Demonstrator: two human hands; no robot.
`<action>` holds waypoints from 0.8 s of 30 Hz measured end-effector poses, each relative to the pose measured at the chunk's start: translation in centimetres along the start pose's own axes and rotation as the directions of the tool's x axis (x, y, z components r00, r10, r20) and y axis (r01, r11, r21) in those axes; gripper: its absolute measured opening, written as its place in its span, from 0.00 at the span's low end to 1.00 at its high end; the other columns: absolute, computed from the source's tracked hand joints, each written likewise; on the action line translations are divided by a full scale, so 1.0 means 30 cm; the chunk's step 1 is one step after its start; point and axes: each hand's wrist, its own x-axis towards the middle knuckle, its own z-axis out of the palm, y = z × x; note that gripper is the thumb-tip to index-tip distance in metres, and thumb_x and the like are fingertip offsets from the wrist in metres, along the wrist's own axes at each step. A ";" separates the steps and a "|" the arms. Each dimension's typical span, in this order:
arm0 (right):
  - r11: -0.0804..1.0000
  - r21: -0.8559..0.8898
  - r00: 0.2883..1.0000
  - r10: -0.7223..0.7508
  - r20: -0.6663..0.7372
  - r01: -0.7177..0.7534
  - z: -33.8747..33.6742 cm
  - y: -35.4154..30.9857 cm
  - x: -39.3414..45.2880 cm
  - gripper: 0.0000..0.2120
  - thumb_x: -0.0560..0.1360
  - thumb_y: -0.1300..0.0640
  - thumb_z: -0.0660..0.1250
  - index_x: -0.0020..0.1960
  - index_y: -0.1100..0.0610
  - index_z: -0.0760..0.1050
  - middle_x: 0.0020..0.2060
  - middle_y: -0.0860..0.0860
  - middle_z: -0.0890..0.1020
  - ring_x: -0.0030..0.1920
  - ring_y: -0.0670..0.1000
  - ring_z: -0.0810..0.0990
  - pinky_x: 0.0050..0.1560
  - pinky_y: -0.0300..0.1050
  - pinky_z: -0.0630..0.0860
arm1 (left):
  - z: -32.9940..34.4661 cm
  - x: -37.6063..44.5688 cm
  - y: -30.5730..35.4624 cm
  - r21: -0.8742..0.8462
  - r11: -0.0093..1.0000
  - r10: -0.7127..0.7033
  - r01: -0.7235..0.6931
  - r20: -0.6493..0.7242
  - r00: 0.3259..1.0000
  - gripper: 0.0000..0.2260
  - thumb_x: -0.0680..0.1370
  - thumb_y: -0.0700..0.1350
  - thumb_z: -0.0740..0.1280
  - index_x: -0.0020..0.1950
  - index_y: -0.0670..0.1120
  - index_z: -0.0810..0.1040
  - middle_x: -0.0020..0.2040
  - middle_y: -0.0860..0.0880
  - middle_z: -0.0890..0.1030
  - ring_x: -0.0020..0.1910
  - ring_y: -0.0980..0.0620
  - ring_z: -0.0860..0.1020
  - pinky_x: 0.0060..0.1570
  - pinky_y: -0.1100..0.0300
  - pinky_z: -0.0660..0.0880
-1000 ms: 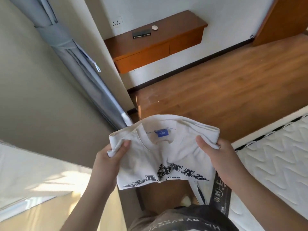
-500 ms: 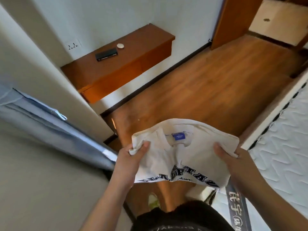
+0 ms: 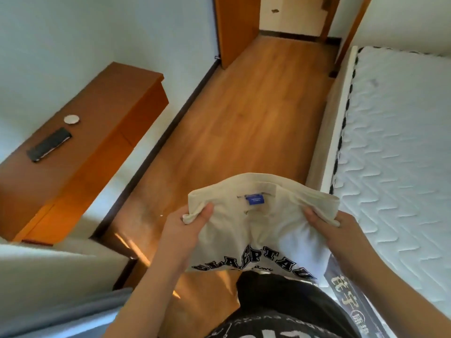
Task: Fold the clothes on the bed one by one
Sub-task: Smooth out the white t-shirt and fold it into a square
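Note:
A cream T-shirt [image 3: 258, 230] with black arched lettering and a blue neck label hangs in the air in front of me, folded into a narrow panel. My left hand [image 3: 185, 230] grips its upper left edge, thumb on top of the cloth. My right hand [image 3: 339, 232] grips its upper right edge, fingers behind the fabric. The shirt is held over the wooden floor, just left of the bed [image 3: 395, 152], whose white quilted mattress is bare.
A wooden wall shelf [image 3: 97, 118] at the left carries a black remote [image 3: 48, 145] and a small white disc [image 3: 71, 119]. Wooden floor [image 3: 244, 113] runs between shelf and bed toward an open doorway [image 3: 292, 15]. A grey curtain [image 3: 61, 313] lies at the bottom left.
The view has swung right: the curtain dropped out to the bottom left, the doorway and more of the mattress came in. Both hands keep the same grip on the shirt.

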 end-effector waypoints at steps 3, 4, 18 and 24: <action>0.997 0.069 0.999 0.028 -0.039 -0.025 -0.024 -0.021 0.098 0.25 0.63 0.33 0.70 0.30 0.56 0.75 0.26 0.49 0.71 0.27 0.46 0.66 0.32 0.41 0.63 | 0.089 0.150 0.070 -0.018 1.000 -0.023 0.024 0.084 0.996 0.11 0.68 0.61 0.75 0.47 0.61 0.84 0.47 0.55 0.86 0.48 0.52 0.83 0.50 0.53 0.80; 0.994 0.106 0.997 0.040 -0.064 -0.033 -0.040 -0.027 0.117 0.22 0.65 0.35 0.70 0.29 0.54 0.76 0.25 0.48 0.71 0.26 0.45 0.66 0.30 0.38 0.63 | 0.123 0.190 0.097 -0.008 0.999 -0.037 0.039 0.126 0.991 0.10 0.68 0.60 0.74 0.47 0.60 0.84 0.47 0.53 0.86 0.48 0.52 0.84 0.51 0.52 0.80; 0.898 0.435 0.900 0.245 -0.360 -0.070 -0.251 -0.047 0.275 0.17 0.73 0.46 0.72 0.43 0.62 0.82 0.42 0.68 0.81 0.38 0.53 0.77 0.43 0.49 0.71 | 0.674 0.656 0.411 0.211 0.963 -0.004 -0.167 0.632 0.775 0.18 0.68 0.65 0.73 0.53 0.56 0.84 0.48 0.50 0.86 0.50 0.48 0.84 0.55 0.44 0.78; 0.877 0.472 0.752 0.371 -0.545 -0.091 -0.228 -0.020 0.291 0.16 0.74 0.44 0.70 0.45 0.58 0.83 0.41 0.59 0.85 0.42 0.57 0.84 0.49 0.55 0.78 | 0.901 0.828 0.440 0.233 0.957 -0.096 -0.172 0.817 0.569 0.18 0.66 0.60 0.74 0.53 0.55 0.84 0.51 0.50 0.86 0.55 0.48 0.83 0.64 0.41 0.73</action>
